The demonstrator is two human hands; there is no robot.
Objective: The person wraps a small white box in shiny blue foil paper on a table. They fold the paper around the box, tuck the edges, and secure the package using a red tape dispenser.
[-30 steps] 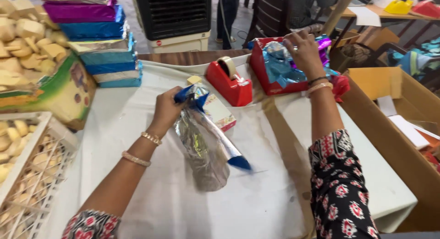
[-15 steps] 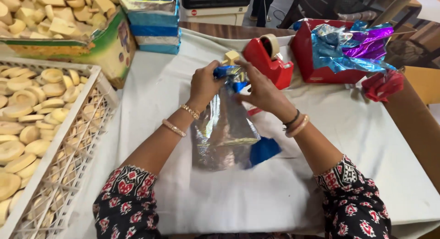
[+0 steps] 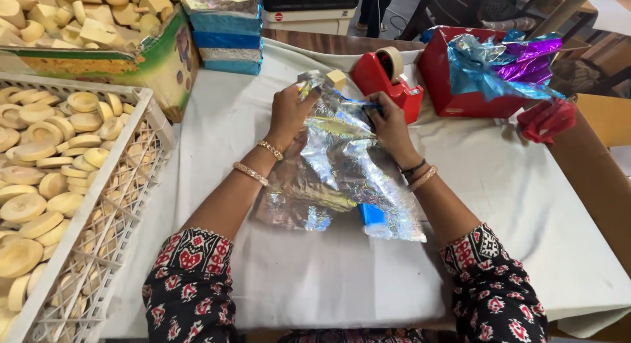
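A crinkled silver foil sheet (image 3: 335,179) lies spread on the white cloth (image 3: 513,205) in front of me. My left hand (image 3: 287,113) pinches its far left edge. At the sheet's far right edge, my right hand (image 3: 388,123) grips the foil. A blue patch of the sheet's other side (image 3: 372,215) shows at its near edge. A small tan block (image 3: 336,79) sits just beyond the foil, between my hands and the red tape dispenser (image 3: 384,80).
A white crate (image 3: 131,205) of round pale discs fills the left. A box of tan blocks (image 3: 85,27) and a stack of blue and silver wrapped packs (image 3: 227,31) stand at the back. A red box (image 3: 460,87) holds blue and purple foil.
The foil has been opened out flat on the cloth, and my hands have moved apart to its far corners. The view has shifted slightly closer.
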